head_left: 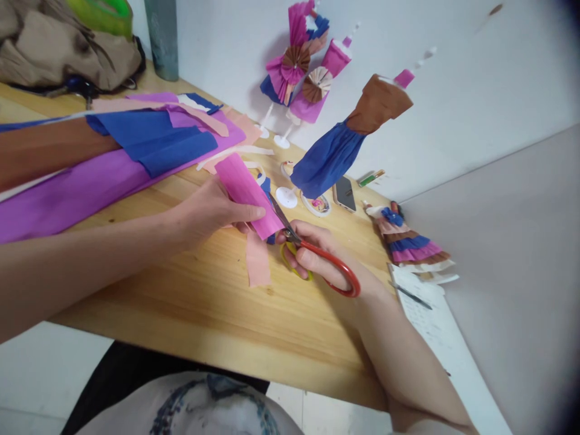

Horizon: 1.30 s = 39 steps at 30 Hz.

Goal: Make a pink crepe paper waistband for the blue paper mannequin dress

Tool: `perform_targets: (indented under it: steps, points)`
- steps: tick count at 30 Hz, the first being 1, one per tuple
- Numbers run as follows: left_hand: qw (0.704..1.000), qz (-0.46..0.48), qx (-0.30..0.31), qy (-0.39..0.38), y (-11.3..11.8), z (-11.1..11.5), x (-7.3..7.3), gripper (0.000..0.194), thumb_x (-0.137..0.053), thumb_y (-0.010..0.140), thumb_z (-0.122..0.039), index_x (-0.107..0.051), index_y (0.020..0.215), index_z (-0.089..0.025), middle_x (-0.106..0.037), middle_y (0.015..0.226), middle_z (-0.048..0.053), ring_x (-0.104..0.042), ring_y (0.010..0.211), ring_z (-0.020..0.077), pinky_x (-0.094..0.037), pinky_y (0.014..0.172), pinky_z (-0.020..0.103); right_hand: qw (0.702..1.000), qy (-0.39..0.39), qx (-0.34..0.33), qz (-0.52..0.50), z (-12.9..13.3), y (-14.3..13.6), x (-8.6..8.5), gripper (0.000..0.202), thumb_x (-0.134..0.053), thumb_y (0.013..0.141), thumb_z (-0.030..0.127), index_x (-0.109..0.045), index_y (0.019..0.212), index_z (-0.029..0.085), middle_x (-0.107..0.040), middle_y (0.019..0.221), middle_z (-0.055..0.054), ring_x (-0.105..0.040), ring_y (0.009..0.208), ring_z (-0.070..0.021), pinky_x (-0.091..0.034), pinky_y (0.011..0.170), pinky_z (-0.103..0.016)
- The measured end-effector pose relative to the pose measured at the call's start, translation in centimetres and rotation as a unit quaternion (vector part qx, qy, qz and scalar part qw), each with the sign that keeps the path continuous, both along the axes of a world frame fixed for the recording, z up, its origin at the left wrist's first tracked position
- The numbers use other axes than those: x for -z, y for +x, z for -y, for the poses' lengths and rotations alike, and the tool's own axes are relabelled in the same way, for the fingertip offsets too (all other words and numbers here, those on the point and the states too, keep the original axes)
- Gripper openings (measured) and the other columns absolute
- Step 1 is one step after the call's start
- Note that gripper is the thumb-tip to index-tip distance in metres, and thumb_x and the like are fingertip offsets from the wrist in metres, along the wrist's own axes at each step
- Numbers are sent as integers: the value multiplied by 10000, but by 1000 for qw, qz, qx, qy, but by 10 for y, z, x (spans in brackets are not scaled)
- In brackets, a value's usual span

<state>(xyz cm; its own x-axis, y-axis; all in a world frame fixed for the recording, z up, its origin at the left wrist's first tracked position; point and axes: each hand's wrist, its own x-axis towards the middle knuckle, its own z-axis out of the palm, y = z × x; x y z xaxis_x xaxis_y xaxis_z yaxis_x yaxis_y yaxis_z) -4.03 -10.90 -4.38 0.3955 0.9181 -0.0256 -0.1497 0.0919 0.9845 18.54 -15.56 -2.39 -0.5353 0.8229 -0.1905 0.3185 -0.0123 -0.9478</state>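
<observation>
The person's left hand (211,208) pinches a pink strip (244,190), thumb on its upper face. The right hand (317,244) is closed round the handles of the scissors (291,235), whose blades lie at the strip's right edge; whether they bite into it cannot be determined. Just below the left-hand grip, a peach strip (258,263) lies on the table (203,308). Beyond the right-hand grip stands a brown-and-blue dress (330,151).
</observation>
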Motion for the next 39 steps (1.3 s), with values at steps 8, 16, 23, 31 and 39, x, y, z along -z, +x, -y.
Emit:
perform_targets:
  steps: [8,16,23,31,39]
  points:
    - [1000,1,-5,13,1,1,-2,114,-795,632,-208,-689,665,-183,-678,619,5,-635,615,166,-512,566,261,999,20,29,22,8,-4,-6,557,-685,804,717,-603,945,185,-440,697,45,-368,544,-90,-292,476,-259]
    - [1000,6,-5,8,1,3,-3,134,-799,632,-199,-672,670,-178,-684,645,19,-638,628,179,-524,583,289,1000,17,21,8,5,-4,-4,530,-697,810,695,-595,887,180,-429,640,63,-321,497,-71,-233,454,-253]
    - [1000,-4,-12,21,1,3,-2,159,-803,628,-228,-649,630,-189,-645,584,1,-598,550,150,-495,542,266,999,28,27,24,5,-3,-3,520,-695,814,683,-605,887,177,-447,644,53,-332,508,-80,-248,459,-250]
    - [1000,-3,-5,27,2,7,-10,163,-774,637,-178,-612,650,-187,-637,581,-12,-593,542,132,-484,514,233,998,30,25,43,6,-5,-3,501,-676,826,681,-591,830,187,-402,637,55,-339,556,-95,-267,502,-254]
    - [999,14,15,29,0,4,-3,138,-802,648,-202,-669,657,-167,-676,602,6,-618,564,131,-522,536,226,998,33,22,40,6,-4,-3,493,-691,818,669,-571,829,191,-382,631,66,-304,544,-86,-235,492,-252]
